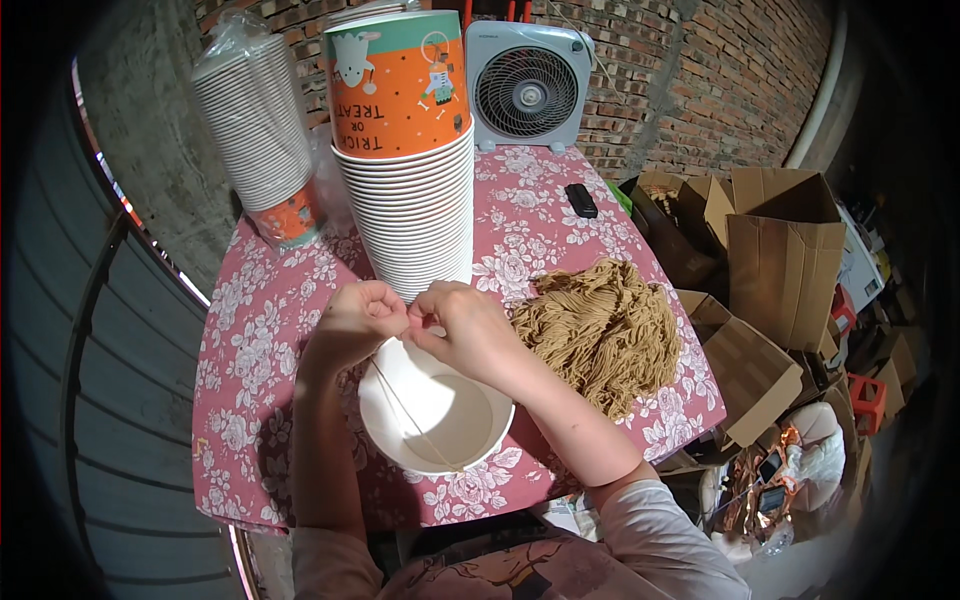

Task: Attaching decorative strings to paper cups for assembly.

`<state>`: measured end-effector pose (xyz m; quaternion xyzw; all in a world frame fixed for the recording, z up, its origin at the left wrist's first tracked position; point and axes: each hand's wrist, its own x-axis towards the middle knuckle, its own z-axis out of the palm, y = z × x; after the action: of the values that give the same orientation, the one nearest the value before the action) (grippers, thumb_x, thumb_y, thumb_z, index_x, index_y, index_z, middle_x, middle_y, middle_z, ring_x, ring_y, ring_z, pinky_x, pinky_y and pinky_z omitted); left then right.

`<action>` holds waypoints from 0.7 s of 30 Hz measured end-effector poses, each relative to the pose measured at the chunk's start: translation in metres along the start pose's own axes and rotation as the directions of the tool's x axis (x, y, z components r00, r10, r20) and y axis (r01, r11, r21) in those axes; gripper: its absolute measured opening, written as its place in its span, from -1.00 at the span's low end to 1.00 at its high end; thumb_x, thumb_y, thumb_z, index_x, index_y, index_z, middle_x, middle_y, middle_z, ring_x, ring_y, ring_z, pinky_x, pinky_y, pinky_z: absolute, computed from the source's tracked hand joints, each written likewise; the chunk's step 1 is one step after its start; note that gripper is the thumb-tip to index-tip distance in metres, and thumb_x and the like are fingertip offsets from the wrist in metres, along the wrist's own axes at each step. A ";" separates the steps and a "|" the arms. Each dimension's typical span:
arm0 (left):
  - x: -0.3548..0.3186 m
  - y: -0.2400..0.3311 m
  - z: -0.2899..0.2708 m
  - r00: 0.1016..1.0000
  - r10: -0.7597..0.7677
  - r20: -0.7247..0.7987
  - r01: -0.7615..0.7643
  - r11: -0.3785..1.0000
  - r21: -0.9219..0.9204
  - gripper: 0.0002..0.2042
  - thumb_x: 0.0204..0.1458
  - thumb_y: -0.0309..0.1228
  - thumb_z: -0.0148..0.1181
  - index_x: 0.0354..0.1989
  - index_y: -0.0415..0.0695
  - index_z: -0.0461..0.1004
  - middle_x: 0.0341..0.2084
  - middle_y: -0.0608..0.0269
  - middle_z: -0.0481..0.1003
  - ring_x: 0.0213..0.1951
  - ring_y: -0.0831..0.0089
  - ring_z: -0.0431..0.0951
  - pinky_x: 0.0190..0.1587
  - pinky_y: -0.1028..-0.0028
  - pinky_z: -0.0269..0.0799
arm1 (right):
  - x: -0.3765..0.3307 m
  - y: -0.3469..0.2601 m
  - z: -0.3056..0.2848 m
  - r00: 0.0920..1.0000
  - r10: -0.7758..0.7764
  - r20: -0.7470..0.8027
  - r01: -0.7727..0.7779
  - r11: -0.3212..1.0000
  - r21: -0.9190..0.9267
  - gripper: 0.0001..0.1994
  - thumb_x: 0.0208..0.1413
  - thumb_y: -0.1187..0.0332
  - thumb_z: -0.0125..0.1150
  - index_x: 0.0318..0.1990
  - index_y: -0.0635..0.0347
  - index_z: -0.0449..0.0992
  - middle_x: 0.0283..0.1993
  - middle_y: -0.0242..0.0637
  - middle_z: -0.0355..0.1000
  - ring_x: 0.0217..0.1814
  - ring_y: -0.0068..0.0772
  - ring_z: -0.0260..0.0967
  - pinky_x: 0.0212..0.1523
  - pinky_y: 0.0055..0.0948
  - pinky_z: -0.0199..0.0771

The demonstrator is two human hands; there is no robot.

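Observation:
Both hands meet at the far rim of a white paper bucket (433, 412), which stands with its mouth up near the table's front edge. A thin tan cord (408, 406) crosses the mouth from the near rim up to my fingers. My left hand (362, 312) is closed in a pinch at the cord's far end. My right hand (455, 318) pinches the cord at the same spot, its fingertips touching the rim. The exact grip is partly hidden by the fingers. To the right of my right forearm lies a loose heap of tan cords (602, 335).
A tall stack of orange and green printed paper buckets (405, 190) rises just beyond my hands. Another stack in clear plastic (258, 130) leans at the far left. A grey box fan (530, 90) and a small black object (581, 200) are on the flowered tablecloth (250, 400). Cardboard boxes (785, 270) crowd the right.

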<state>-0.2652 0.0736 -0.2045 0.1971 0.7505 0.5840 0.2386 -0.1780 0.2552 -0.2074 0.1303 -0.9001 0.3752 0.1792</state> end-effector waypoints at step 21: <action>0.025 -0.029 0.018 0.974 0.213 -0.080 -0.222 0.968 -0.122 -0.96 0.11 -0.60 0.17 -0.38 -0.26 0.50 -0.51 0.33 0.57 -0.52 0.77 0.42 -0.53 0.68 0.18 | 0.004 0.011 0.000 0.996 0.058 -0.064 -0.054 0.997 0.052 -0.81 -0.07 0.40 0.41 -0.37 0.36 0.60 -0.39 -0.08 0.55 -0.35 -0.12 0.58 -0.27 -0.24 0.56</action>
<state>-0.2757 0.0951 -0.2392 0.2428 0.6923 0.6603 0.1604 -0.1856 0.2622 -0.2131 0.0971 -0.8872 0.4067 0.1948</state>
